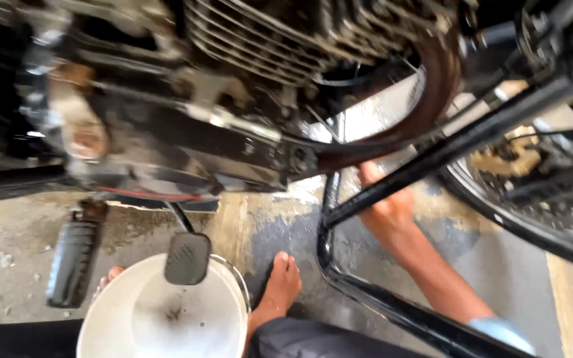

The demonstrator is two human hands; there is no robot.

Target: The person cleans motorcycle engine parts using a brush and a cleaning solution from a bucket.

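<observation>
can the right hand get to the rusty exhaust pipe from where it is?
Probably yes. The right hand sits just behind the black frame bar, right below the exhaust pipe where it curves down. The bar crosses in front of the hand, but nothing appears to block the gap above it.

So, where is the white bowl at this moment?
In the head view, the white bowl sits on the floor at bottom left, under the brake pedal, beside a bare foot.
</observation>
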